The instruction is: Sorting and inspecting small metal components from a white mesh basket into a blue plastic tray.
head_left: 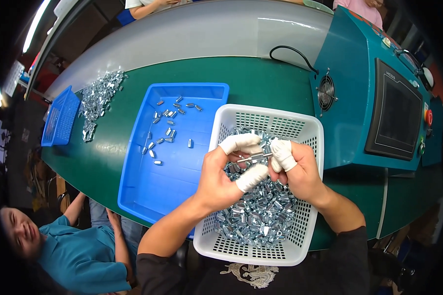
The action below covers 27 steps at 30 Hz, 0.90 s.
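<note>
A thin metal rod with a thicker hex-sided metal piece [258,156] on it spans the gap between my hands, above the white basket [260,259]. My left hand [224,172], with white finger covers on thumb and forefinger, curls around the rod's left end; the exact contact of its fingers is partly hidden. My right hand [295,164], also in white finger covers, pinches the right end between thumb and fingers. Below both hands, a heap of small shiny hex metal standoffs [253,219] fills the basket's bottom.
Left of the basket lies a blue tray [125,184] with several scattered standoffs. Farther left, a loose metal pile [101,93] sits beside a small blue basket [61,118]. A teal machine [349,128] with a screen stands right. A person in teal [84,255] sits at lower left.
</note>
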Each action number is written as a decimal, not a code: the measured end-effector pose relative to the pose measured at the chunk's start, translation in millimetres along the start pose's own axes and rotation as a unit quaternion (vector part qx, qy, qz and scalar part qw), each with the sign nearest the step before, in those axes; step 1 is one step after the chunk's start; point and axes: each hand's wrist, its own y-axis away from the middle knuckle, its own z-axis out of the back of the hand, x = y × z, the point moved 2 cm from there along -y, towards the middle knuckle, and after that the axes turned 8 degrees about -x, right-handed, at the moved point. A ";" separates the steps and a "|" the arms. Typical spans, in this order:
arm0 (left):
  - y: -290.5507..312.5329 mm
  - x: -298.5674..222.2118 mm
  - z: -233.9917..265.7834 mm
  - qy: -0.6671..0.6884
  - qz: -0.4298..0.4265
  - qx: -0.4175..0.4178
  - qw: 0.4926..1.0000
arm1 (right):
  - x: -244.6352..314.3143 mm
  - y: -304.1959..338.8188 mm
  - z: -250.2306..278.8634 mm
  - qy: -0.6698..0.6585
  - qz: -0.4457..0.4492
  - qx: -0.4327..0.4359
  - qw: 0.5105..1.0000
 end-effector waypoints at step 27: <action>-12.8 8.9 26.5 -0.302 -0.203 -0.001 0.931 | -3.0 0.9 8.3 -0.052 0.006 -0.149 0.987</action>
